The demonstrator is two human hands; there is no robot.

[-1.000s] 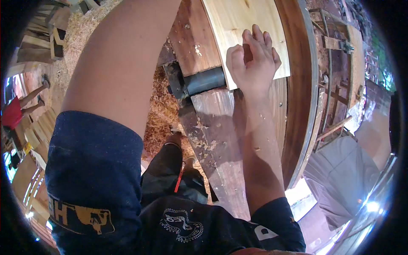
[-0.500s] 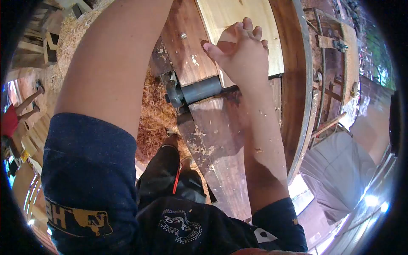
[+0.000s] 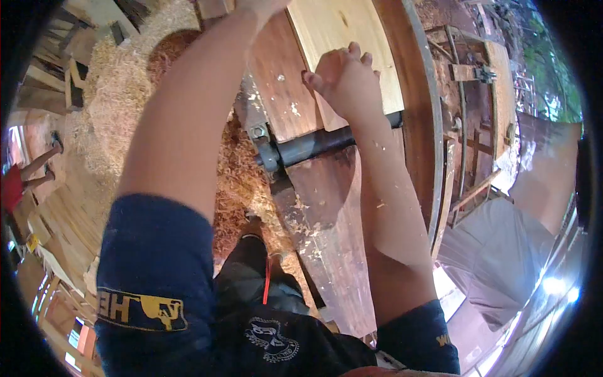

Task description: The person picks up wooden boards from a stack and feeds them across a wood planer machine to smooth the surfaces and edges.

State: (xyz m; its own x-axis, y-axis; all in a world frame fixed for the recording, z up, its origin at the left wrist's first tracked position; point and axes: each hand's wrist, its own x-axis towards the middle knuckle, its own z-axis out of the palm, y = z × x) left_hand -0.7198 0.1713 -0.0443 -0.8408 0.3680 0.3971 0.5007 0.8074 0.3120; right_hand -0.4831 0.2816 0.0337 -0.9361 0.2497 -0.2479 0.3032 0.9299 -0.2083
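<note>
My right hand (image 3: 348, 81) rests on a pale wooden board (image 3: 339, 25), thumb out to the left and fingers apart, slightly bent. This board lies on the brown wooden bed (image 3: 279, 81) of a machine, close beside a raised wooden side rail (image 3: 418, 94). Just short of the board's near end runs a dark cylinder (image 3: 317, 146) across the bed, mounted at its left in a metal bearing block (image 3: 267, 151). My left hand (image 3: 267, 5) is at the top edge, mostly cut off; its fingers and whatever they touch are hidden.
Wood shavings (image 3: 235, 188) cover the floor left of the machine. A worn wooden surface (image 3: 326, 220) extends toward my body. Lumber pieces (image 3: 72, 81) lie at the left, where another person's legs (image 3: 41, 169) show. At the right stand a wooden frame (image 3: 477, 113) and a grey sheet (image 3: 496, 257).
The board has moved away from me, baring more of the cylinder. My right hand stays on it. My left arm has swung so the wrist area now shows at the top.
</note>
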